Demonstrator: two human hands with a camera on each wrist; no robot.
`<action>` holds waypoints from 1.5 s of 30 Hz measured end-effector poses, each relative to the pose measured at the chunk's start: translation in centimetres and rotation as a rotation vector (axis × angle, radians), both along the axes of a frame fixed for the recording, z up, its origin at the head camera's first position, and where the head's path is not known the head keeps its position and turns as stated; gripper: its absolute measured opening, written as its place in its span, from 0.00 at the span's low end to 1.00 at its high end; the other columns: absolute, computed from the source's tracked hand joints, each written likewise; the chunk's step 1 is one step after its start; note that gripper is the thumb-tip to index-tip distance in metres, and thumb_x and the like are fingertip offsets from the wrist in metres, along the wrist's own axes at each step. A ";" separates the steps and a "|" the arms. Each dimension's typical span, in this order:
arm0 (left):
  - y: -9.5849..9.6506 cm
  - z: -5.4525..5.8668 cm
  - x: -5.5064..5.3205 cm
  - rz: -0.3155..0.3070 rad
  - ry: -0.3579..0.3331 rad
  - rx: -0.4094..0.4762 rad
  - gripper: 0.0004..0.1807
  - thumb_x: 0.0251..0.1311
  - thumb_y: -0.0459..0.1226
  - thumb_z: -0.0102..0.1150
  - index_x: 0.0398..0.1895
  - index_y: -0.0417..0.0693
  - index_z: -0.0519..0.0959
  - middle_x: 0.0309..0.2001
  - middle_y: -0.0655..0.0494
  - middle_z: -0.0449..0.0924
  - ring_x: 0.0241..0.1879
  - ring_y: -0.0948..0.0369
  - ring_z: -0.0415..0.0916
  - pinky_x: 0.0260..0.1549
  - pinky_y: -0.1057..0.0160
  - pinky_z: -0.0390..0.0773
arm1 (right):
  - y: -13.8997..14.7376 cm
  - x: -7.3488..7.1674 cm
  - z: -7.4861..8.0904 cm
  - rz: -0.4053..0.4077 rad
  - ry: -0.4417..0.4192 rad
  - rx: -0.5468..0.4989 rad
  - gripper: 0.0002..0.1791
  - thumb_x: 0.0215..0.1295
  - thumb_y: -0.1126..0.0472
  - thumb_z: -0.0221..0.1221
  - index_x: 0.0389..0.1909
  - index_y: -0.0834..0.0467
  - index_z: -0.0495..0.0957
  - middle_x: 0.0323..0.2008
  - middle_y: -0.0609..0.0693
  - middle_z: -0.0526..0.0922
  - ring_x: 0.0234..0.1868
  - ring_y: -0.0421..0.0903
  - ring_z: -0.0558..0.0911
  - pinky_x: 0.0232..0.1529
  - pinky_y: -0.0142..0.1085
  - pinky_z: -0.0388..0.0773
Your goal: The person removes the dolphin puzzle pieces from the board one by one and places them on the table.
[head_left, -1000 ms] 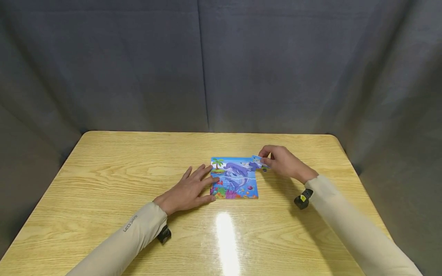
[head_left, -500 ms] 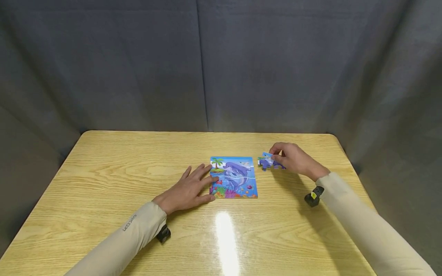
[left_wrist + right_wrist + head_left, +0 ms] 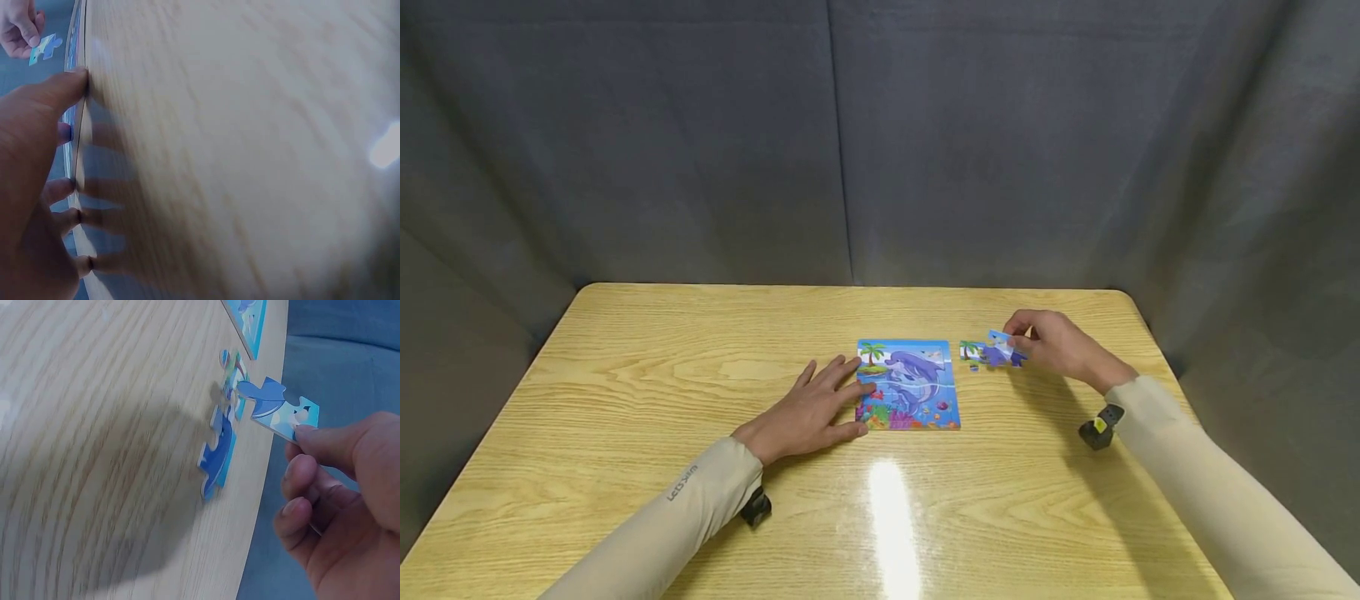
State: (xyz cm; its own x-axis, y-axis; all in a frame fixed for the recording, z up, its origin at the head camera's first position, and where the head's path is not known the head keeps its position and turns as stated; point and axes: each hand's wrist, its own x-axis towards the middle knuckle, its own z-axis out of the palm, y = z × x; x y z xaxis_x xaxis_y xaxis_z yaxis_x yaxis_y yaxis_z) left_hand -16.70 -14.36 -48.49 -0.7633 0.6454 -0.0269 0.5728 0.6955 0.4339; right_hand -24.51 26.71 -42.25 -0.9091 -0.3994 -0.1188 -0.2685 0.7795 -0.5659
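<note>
A square dolphin jigsaw puzzle (image 3: 917,408) lies flat on the table. My left hand (image 3: 805,417) rests along its left side, fingers spread and fairly straight, some fingertips over the picture. Right of the puzzle, my right hand (image 3: 1060,346) pinches a jigsaw piece (image 3: 270,407) between thumb and fingers. The piece is blue and white with a purple dolphin part, held tilted above the table. Below it on the table lie a palm-tree piece (image 3: 970,348) and a dark blue dolphin piece (image 3: 219,453), seen close in the right wrist view.
A light wooden table (image 3: 700,350) carries everything, with a bright glare (image 3: 892,517) near its front. Dark grey curtains (image 3: 737,150) hang behind and at both sides. Each wrist wears a small black camera (image 3: 1101,427).
My right hand has moved right, away from the puzzle's top right corner, carrying the piece with it above the loose pieces. My left hand has stayed put.
</note>
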 end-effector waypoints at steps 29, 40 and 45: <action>0.0 -0.2 0.0 -0.010 0.025 -0.005 0.34 0.77 0.58 0.56 0.81 0.57 0.69 0.87 0.42 0.51 0.87 0.39 0.44 0.81 0.25 0.43 | 6.0 0.1 -0.1 -0.007 0.002 0.078 0.05 0.76 0.69 0.60 0.45 0.63 0.84 0.39 0.56 0.84 0.34 0.44 0.73 0.34 0.33 0.71; -0.1 -0.2 0.0 -0.003 0.019 0.004 0.33 0.78 0.57 0.56 0.81 0.57 0.69 0.86 0.41 0.51 0.87 0.39 0.43 0.80 0.25 0.43 | 6.2 -0.4 -1.3 -0.035 0.009 0.116 0.06 0.76 0.69 0.60 0.46 0.65 0.84 0.40 0.58 0.85 0.34 0.45 0.74 0.34 0.35 0.71; 0.0 -0.2 0.0 -0.001 0.011 0.007 0.33 0.78 0.56 0.56 0.80 0.56 0.70 0.86 0.41 0.51 0.87 0.39 0.43 0.80 0.25 0.42 | 5.9 -0.6 -1.9 -0.055 0.014 0.120 0.07 0.75 0.70 0.59 0.47 0.64 0.84 0.40 0.58 0.86 0.36 0.47 0.75 0.38 0.37 0.72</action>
